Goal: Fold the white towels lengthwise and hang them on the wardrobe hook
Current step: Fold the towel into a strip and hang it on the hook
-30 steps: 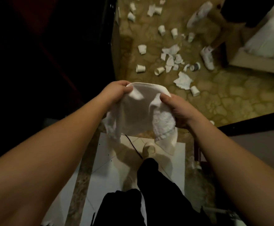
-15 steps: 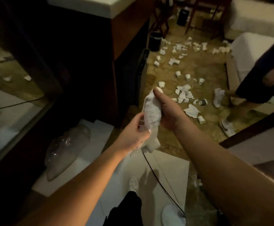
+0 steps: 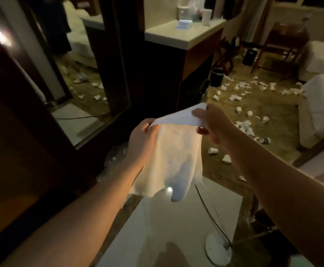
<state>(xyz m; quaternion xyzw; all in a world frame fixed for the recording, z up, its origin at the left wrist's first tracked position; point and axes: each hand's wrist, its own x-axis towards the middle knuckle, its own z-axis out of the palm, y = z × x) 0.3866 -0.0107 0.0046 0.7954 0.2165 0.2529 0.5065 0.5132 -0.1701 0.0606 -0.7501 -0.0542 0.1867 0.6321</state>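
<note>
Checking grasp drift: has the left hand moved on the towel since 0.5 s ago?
Yes. The left hand went from the bunched towel's middle to its top corner, apart from the right hand.

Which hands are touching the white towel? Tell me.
Touching, both: the head view shows the left hand and right hand pinching the white towel's top corners.

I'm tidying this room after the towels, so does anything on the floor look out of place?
Yes. White paper cups and torn paper scraps lie scattered over the carpet to the right, many tipped over. A black cable trails across the white floor panel below the towel.
</note>
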